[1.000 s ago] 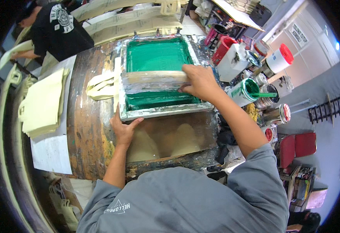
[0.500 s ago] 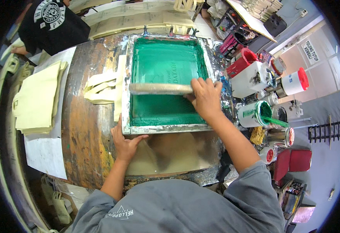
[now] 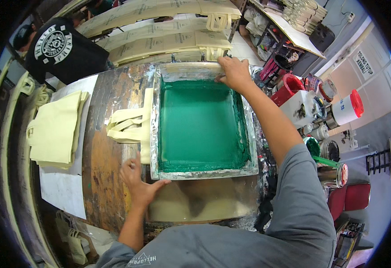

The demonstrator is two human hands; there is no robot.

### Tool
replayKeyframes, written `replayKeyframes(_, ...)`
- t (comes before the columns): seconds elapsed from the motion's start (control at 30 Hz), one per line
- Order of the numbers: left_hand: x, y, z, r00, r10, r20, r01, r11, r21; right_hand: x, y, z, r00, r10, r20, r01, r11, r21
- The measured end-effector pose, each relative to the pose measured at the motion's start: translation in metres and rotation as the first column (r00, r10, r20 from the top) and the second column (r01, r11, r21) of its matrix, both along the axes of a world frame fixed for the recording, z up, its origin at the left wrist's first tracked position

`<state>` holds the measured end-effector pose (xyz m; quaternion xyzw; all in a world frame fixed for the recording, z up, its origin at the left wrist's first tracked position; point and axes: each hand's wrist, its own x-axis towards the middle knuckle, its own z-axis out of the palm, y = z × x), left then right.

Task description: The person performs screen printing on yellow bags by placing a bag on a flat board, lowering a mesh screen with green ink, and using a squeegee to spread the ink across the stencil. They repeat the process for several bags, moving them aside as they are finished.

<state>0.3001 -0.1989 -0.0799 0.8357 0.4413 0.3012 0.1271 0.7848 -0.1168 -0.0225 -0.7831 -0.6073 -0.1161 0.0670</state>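
A wooden-framed printing screen (image 3: pixel 204 175) lies on the paint-stained table, green ink (image 3: pixel 200 129) spread across its mesh and thicker along the right side. At the screen's far end a beige-handled squeegee (image 3: pixel 189 71) lies crosswise. My right hand (image 3: pixel 236 75) grips its right end, thumb on the near side and fingers over the far side. Off the near left corner of the frame is my left hand (image 3: pixel 139 183), thumb and fingers spread, holding nothing. A pale yellow fabric bag (image 3: pixel 145 134) sticks out from under the screen's left side, its handles (image 3: pixel 126 125) lying on the table.
A stack of pale yellow bags (image 3: pixel 57 127) sits on white paper at the left. Ink tubs and cans, including a red-lidded can (image 3: pixel 348 107), crowd the right side. A person in a black shirt (image 3: pixel 66 53) is at the far left, by racks of printed bags (image 3: pixel 159 35).
My right hand has pushed the squeegee from mid-screen to the far end, and green now covers the printed design. My left hand has come off the frame corner. The view has shifted.
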Motion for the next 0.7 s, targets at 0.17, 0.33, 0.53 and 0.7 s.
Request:
replayKeyframes(0.17,0.104,0.127,0.060,0.928,-0.366,0.066,0.326,0.886,0.331,-0.003,0.016,-0.030,0.991,-0.037,0.127,0.010,0.980,0.201)
replayKeyframes(0.33,0.259,0.260,0.041,0.935,-0.291,-0.204,0.352,0.833,0.428,0.011,0.031,-0.043,0.990,-0.017,0.138,-0.006,0.987,0.161)
replayKeyframes(0.53,0.291,0.290,0.026,0.917,-0.225,-0.329,0.329,0.893,0.306,0.035,0.053,-0.014,0.994,0.072,0.086,-0.064,0.994,-0.089)
replayKeyframes(0.7,0.270,0.267,0.027,0.905,-0.244,-0.349,0.337,0.911,0.238,0.021,0.027,-0.020,0.992,0.122,0.046,-0.118,0.990,-0.073)
